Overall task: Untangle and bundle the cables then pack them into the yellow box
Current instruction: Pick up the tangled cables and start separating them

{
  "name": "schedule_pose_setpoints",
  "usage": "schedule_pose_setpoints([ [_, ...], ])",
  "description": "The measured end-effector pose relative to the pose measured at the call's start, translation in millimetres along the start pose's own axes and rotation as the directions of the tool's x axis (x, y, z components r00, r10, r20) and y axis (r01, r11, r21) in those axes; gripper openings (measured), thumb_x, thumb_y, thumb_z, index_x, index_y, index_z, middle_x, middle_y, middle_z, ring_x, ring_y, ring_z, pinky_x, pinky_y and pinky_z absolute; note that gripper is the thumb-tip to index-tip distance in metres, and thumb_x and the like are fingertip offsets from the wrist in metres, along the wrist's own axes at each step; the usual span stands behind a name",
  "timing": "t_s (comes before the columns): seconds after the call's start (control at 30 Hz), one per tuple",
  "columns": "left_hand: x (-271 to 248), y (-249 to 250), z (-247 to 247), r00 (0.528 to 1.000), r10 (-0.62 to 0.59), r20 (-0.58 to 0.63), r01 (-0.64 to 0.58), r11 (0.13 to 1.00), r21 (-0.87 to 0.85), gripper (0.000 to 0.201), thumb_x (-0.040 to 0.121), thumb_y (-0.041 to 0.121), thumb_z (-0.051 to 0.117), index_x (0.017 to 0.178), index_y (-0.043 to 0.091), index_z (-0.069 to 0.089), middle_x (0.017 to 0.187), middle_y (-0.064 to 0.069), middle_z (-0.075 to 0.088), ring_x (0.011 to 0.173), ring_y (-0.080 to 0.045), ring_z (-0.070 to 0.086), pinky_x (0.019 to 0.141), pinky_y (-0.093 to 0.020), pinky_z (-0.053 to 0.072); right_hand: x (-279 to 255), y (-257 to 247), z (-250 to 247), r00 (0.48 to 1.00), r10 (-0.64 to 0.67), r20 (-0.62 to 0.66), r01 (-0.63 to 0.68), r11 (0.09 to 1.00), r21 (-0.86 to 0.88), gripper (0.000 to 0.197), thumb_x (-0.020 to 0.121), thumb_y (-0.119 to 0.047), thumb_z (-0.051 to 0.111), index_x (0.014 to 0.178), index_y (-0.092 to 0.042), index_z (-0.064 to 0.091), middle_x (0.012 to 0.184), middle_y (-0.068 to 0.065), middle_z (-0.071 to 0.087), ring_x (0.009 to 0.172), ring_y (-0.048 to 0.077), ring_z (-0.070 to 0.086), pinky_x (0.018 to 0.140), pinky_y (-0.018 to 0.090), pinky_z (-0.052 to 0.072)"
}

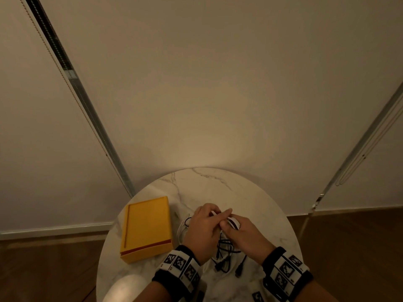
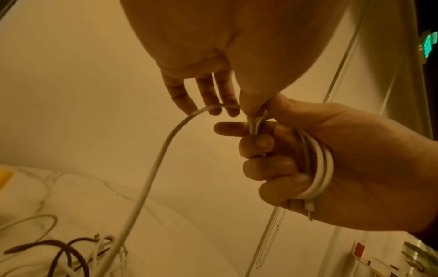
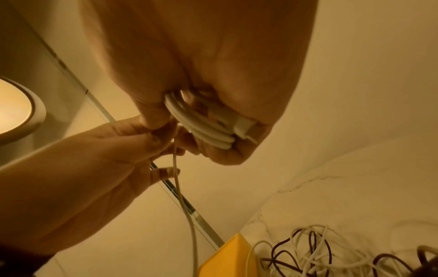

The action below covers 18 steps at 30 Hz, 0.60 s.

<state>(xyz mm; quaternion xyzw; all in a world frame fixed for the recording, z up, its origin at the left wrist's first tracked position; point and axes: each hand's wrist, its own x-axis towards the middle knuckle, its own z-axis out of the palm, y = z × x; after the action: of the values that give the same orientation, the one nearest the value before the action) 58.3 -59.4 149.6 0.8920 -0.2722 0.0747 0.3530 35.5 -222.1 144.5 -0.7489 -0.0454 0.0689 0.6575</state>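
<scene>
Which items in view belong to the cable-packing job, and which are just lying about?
Job:
white cable coil, held in right hand
left hand, pinching its loose strand
tangled cables
yellow box, shut

Bystanders:
marble table
lamp
wrist bands

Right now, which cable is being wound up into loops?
The white cable: its coils sit in the right hand, fed by the left hand. The dark cables lie loose on the table.

Far tabletop (image 1: 218, 184) open; cable tangle (image 1: 226, 251) beneath hands; yellow box (image 1: 147, 227) left.

box (image 1: 147, 228) left of cable pile (image 1: 224, 253), both on table (image 1: 218, 188).
</scene>
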Motion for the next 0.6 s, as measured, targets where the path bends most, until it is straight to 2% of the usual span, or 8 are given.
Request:
schedule_pose_setpoints([
  [0.1, 4.6, -0.4, -5.6, 0.999, 0.025, -0.047, -0.027, 0.998, -0.053, 0.035, 0.091, 0.012, 0.053, 0.117, 0.020, 0.074, 0.099, 0.001, 0.065, 0.093, -0.015, 0.058, 0.083, -0.027, 0.050, -0.7, 0.2, 2.3, 1.000, -0.008, 0.003, 0.008, 0.999, -0.040, 0.029, 0.100, -0.036, 0.054, 0.115, -0.017, 0.070, 0.101, -0.002, 0.075, 0.092, 0.010, 0.069, 0.083, 0.025, 0.053],
  [0.13, 6.0, 0.4, -8.5, 0.998, 0.033, -0.051, -0.036, 0.997, -0.075, 0.034, 0.090, 0.009, 0.053, 0.114, 0.017, 0.075, 0.098, 0.000, 0.066, 0.091, -0.015, 0.062, 0.082, -0.028, 0.053, -0.7, -0.1, 2.6, 1.000, -0.001, 0.008, 0.002, 0.999, -0.053, 0.031, 0.097, -0.041, 0.055, 0.114, -0.020, 0.070, 0.103, -0.003, 0.075, 0.096, 0.011, 0.069, 0.085, 0.026, 0.053],
  [0.2, 8.9, 1.6, -13.5, 0.997, 0.055, -0.048, -0.061, 0.991, -0.121, 0.033, 0.087, 0.004, 0.054, 0.110, 0.012, 0.075, 0.099, -0.001, 0.068, 0.089, -0.012, 0.067, 0.081, -0.026, 0.057, -0.3, -0.4, 2.6, 1.000, 0.013, 0.018, -0.012, 0.997, -0.071, 0.026, 0.094, -0.044, 0.058, 0.108, -0.025, 0.070, 0.098, -0.011, 0.075, 0.093, 0.005, 0.069, 0.082, 0.021, 0.050],
  [0.3, 10.7, 6.2, -17.8, 0.996, 0.070, -0.062, -0.078, 0.987, -0.142, 0.028, 0.084, 0.006, 0.058, 0.103, 0.014, 0.077, 0.096, 0.001, 0.071, 0.087, -0.004, 0.065, 0.081, -0.016, 0.053, -0.7, -2.2, 3.5, 0.999, 0.026, 0.039, -0.024, 0.998, -0.061, 0.012, 0.099, -0.031, 0.060, 0.099, -0.025, 0.070, 0.088, -0.017, 0.074, 0.084, 0.000, 0.066, 0.077, 0.017, 0.047],
  [0.43, 10.4, 6.8, -18.2, 0.993, 0.074, -0.095, -0.074, 0.997, 0.004, 0.028, 0.077, 0.013, 0.066, 0.097, 0.028, 0.079, 0.089, 0.011, 0.076, 0.086, -0.001, 0.058, 0.078, -0.003, 0.038, -2.6, -4.0, 5.4, 1.000, 0.013, 0.028, -0.012, 1.000, -0.013, 0.016, 0.097, -0.029, 0.061, 0.106, -0.022, 0.072, 0.101, -0.013, 0.076, 0.098, 0.004, 0.069, 0.084, 0.017, 0.049],
  [0.47, 10.6, 7.7, -18.5, 0.996, 0.054, -0.065, -0.055, 0.998, -0.010, 0.030, 0.078, 0.014, 0.063, 0.098, 0.028, 0.079, 0.091, 0.011, 0.077, 0.087, -0.002, 0.061, 0.079, -0.005, 0.040, -2.7, -3.3, 5.9, 1.000, 0.016, 0.022, -0.016, 1.000, -0.004, 0.017, 0.098, -0.028, 0.060, 0.108, -0.020, 0.072, 0.102, -0.013, 0.076, 0.098, 0.004, 0.070, 0.084, 0.017, 0.049],
  [0.53, 10.9, 10.1, -18.2, 0.999, 0.032, 0.009, -0.031, 0.996, -0.087, 0.034, 0.083, 0.009, 0.058, 0.104, 0.025, 0.079, 0.099, 0.006, 0.077, 0.090, -0.003, 0.065, 0.084, -0.008, 0.046, -3.3, -3.2, 7.0, 0.999, 0.032, 0.011, -0.032, 0.999, 0.004, 0.016, 0.101, -0.023, 0.057, 0.109, -0.019, 0.070, 0.092, -0.017, 0.076, 0.087, -0.003, 0.068, 0.078, 0.014, 0.049],
  [0.6, 10.1, 13.5, -17.4, 0.999, 0.031, 0.016, -0.029, 0.992, -0.122, 0.040, 0.083, 0.000, 0.055, 0.107, 0.021, 0.079, 0.104, 0.003, 0.076, 0.092, 0.002, 0.062, 0.086, 0.000, 0.040, -3.9, -2.2, 7.8, 1.000, 0.030, -0.004, -0.030, 0.999, 0.014, 0.018, 0.103, -0.022, 0.053, 0.113, -0.018, 0.067, 0.092, -0.016, 0.075, 0.085, -0.007, 0.068, 0.076, 0.013, 0.049],
])
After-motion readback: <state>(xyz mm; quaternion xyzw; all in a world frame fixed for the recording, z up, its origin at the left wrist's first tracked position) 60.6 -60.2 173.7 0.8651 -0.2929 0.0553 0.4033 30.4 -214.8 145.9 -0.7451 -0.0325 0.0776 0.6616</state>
